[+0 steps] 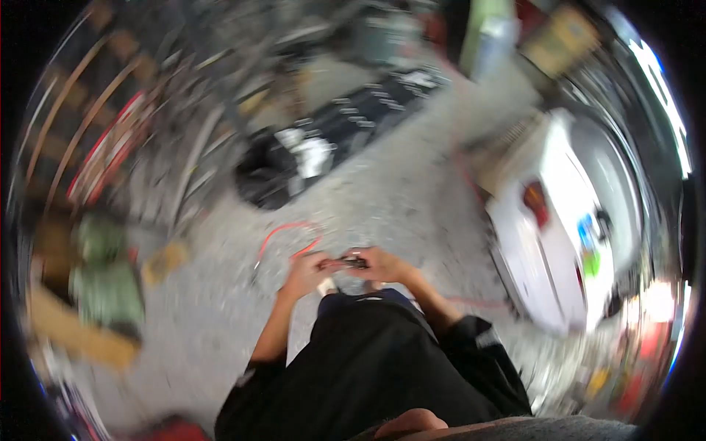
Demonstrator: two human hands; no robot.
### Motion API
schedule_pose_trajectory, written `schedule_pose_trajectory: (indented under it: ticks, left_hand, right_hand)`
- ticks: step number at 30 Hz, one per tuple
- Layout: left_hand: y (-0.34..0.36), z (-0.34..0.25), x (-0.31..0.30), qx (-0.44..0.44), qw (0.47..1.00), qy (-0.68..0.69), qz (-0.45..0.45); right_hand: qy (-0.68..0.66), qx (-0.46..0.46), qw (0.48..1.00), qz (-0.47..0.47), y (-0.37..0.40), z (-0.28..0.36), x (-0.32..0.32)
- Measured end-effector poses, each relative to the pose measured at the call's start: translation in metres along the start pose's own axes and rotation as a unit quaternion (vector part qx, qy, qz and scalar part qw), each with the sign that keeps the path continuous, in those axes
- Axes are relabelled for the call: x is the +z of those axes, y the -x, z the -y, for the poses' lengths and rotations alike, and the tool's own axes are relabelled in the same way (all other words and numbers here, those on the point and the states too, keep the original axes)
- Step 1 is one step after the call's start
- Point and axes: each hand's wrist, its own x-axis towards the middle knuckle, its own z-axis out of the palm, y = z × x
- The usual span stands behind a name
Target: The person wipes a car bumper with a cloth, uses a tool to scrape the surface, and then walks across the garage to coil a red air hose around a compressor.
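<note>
In front of my waist, my two hands come close together around a small dark metallic object [355, 262]. Motion blur hides its exact kind. My right hand [384, 266] has its fingers closed around it from the right. From the left, my left hand [304, 275] is closed too, with its fingertips at the object's left end. A red-orange cord or hose [283, 226] curves over the grey floor [390, 198] just beyond my left hand.
At right stands a white car [548, 228] with a red tail light. Black padded strips or bags [349, 121] lie ahead, with a black bag [265, 173] at their near end. Green bundles [109, 287] and cardboard [81, 327] are at left. Metal scrap [195, 151] fills the far left.
</note>
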Motion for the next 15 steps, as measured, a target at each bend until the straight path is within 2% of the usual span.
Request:
schedule_pose_trajectory:
  ticks: [1,2,3,4,6,8,10,11,12,14,15]
  left_hand:
    - [0.000,-0.017,-0.003,-0.023,0.998,0.052,-0.017]
    - [-0.003,-0.034,-0.017,-0.022,1.000,-0.022,-0.003]
    - [-0.007,-0.010,-0.010,-0.020,0.994,0.098,-0.042]
    - [-0.010,-0.062,-0.020,-0.032,0.993,0.101,-0.055]
    - [-0.010,-0.055,-0.036,-0.001,0.998,0.003,-0.055]
    - [-0.012,-0.047,-0.043,0.071,0.990,-0.056,-0.110]
    - [-0.020,-0.052,-0.039,0.099,0.981,0.083,-0.144]
    - [-0.019,-0.070,-0.038,0.085,0.976,0.142,-0.144]
    - [-0.017,-0.091,-0.041,0.071,0.966,0.202,-0.144]
    - [-0.022,-0.125,-0.043,0.126,0.933,0.287,-0.175]
    - [-0.019,-0.130,-0.060,0.143,0.932,0.312,-0.115]
  right_hand:
    - [-0.003,0.052,0.999,-0.017,0.016,0.003,-0.004]
    - [-0.012,0.100,0.994,-0.030,0.031,0.005,-0.007]
    - [0.008,0.021,0.993,-0.119,0.042,-0.014,0.002]
    - [0.044,-0.064,0.977,-0.198,0.057,-0.035,0.010]
    - [0.039,-0.032,0.955,-0.294,0.096,-0.034,0.013]
    - [0.020,-0.009,0.930,-0.366,0.129,-0.042,0.028]
    - [-0.080,0.133,0.895,-0.417,0.163,-0.080,0.046]
    - [-0.056,0.185,0.880,-0.434,0.177,-0.092,0.054]
    - [-0.057,0.187,0.872,-0.448,0.189,-0.115,0.068]
    - [0.015,0.181,0.848,-0.498,0.210,-0.167,0.097]
    - [0.015,0.179,0.841,-0.511,0.222,-0.178,0.108]
